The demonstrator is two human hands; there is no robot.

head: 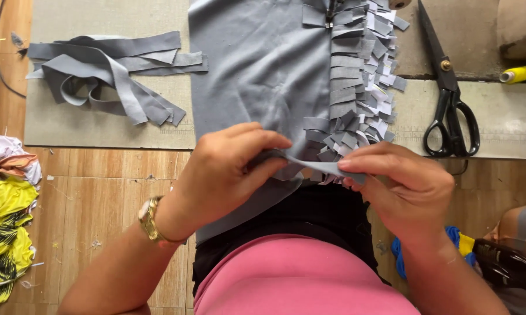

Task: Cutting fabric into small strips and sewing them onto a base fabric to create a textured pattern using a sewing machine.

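— Two hands were working on one grey strip [321, 167], yes?

— Yes. The left hand [225, 172] had its grip closed on one end of the strip, thumb against fingers. The right hand [405, 186] had its grip clamped on the other end, so the strip was stretched between both grips.

— Where was the strip lying?

— It was not lying. It was held up just below the edge of the grey cloth [257, 76], touching the fringe of short strips [356, 87] sewn on it.

— And around the grips?

— Beyond the right grip, black scissors [449, 99] lay on the surface [507, 125], well apart. Beyond the left grip lay a pile of long grey strips [108, 79]. A gold watch [149, 219] was on the left wrist.
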